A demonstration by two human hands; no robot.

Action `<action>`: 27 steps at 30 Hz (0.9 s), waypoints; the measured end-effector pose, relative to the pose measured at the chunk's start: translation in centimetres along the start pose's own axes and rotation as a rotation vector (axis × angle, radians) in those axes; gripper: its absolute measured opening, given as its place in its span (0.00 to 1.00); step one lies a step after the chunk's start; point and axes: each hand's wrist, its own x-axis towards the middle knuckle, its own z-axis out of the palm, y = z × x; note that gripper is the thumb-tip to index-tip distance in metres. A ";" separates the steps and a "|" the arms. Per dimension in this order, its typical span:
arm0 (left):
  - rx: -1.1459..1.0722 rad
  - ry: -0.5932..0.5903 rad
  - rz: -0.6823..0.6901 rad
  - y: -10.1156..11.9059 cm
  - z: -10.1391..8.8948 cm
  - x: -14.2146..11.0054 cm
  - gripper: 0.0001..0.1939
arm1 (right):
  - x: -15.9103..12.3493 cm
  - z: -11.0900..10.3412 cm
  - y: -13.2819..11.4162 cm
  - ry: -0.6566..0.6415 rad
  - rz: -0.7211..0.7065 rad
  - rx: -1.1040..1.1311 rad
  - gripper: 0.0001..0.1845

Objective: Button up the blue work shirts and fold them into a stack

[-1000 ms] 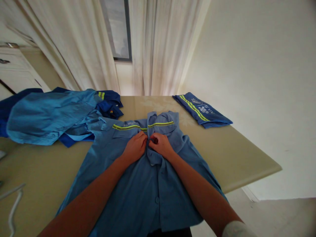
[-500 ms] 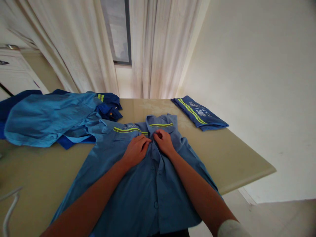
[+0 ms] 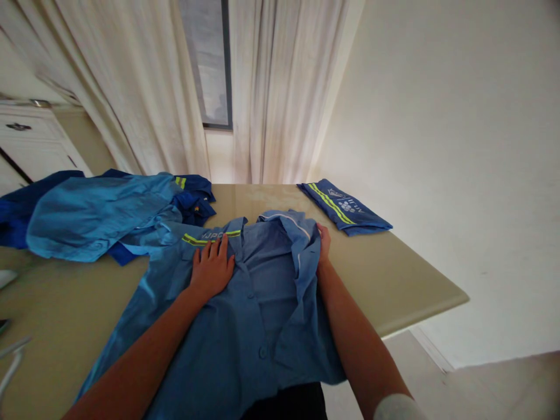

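A light blue work shirt (image 3: 219, 338) lies spread in front of me, its lower hem hanging over the near table edge. Its front is parted at the top, so the inside of the back shows. My left hand (image 3: 213, 269) rests flat on the chest panel by the yellow reflective strip, fingers spread. At the other side, my right hand (image 3: 322, 245) grips the opposite front panel near the collar and holds it folded outward. The fingers of that hand are partly hidden behind the cloth. Buttons run down the left panel's edge.
A heap of blue garments (image 3: 100, 216) lies on the left of the table (image 3: 376, 280). A folded dark blue garment (image 3: 345, 207) with a yellow stripe sits at the back right. A white cable (image 3: 13, 364) is at the lower left. Curtains and a wall stand behind.
My hands were together at the shirt's front placket and have moved apart. The right one has pulled its panel open to the right; the left now lies flat on the chest.
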 end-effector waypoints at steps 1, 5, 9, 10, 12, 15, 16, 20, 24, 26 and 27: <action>0.016 -0.002 0.008 0.3 -0.3 -1.0 0.33 | -0.7 0.6 -0.3 -0.118 0.003 0.004 0.26; 0.018 -0.109 0.099 -0.5 -2.1 -2.1 0.28 | -3.2 3.5 -0.8 -0.463 -0.057 -0.071 0.29; -0.056 -0.267 0.051 -2.9 -3.8 3.3 0.25 | -3.9 5.1 0.2 -0.439 -0.340 -0.364 0.17; -0.058 -0.245 0.028 -3.3 -3.7 5.2 0.25 | -3.9 5.3 0.5 -0.428 -0.397 -0.456 0.18; -0.049 -0.212 0.004 -3.7 -3.1 8.6 0.23 | -3.7 5.3 1.0 -0.425 -0.425 -0.629 0.25; -0.155 -0.341 0.086 -3.2 -1.1 11.8 0.18 | -3.6 4.8 1.3 -0.437 -0.340 -0.877 0.35; -0.232 -0.370 0.129 -2.8 -0.4 12.4 0.14 | -3.5 4.5 1.2 -0.436 -0.300 -0.944 0.35; -0.521 -0.047 0.089 -1.8 0.2 13.4 0.09 | -2.6 2.8 0.3 -0.266 -0.150 -1.090 0.31; -0.900 -0.037 0.056 -2.1 -3.8 13.4 0.15 | -1.0 0.6 -0.5 -0.002 0.112 -1.049 0.30; -1.120 -0.322 0.147 -2.5 -6.3 13.3 0.21 | -0.5 -0.2 -0.4 0.062 0.096 -1.023 0.27; -1.164 -0.467 0.178 -2.7 -7.2 13.2 0.25 | -0.3 -0.3 -0.2 0.067 0.027 -1.017 0.26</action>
